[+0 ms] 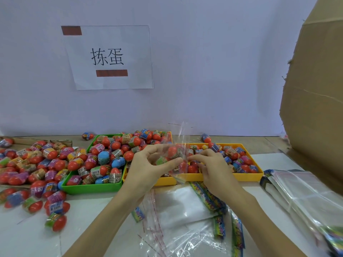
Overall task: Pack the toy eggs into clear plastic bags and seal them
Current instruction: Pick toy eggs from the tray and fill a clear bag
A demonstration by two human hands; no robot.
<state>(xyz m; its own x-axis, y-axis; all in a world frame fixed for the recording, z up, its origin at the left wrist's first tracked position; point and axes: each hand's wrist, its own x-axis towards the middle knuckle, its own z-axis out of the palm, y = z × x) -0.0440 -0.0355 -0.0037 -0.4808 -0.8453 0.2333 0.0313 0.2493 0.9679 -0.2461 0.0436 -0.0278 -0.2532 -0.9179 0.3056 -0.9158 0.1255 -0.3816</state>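
Note:
A clear plastic bag (181,143) with a red toy egg (172,151) inside it is held up above the yellow tray (213,177). My left hand (148,167) grips the bag around the eggs, thumb and fingers curled. My right hand (211,164) pinches the bag's right side. The bag's open flap stands upward. A green tray (92,188) full of red and coloured toy eggs sits to the left.
Loose toy eggs (37,164) cover the table at the left. Empty clear bags (178,206) and printed card strips lie near the front edge. A stack of bags (306,193) lies at the right, below a large cardboard box (315,89). A paper sign hangs on the wall.

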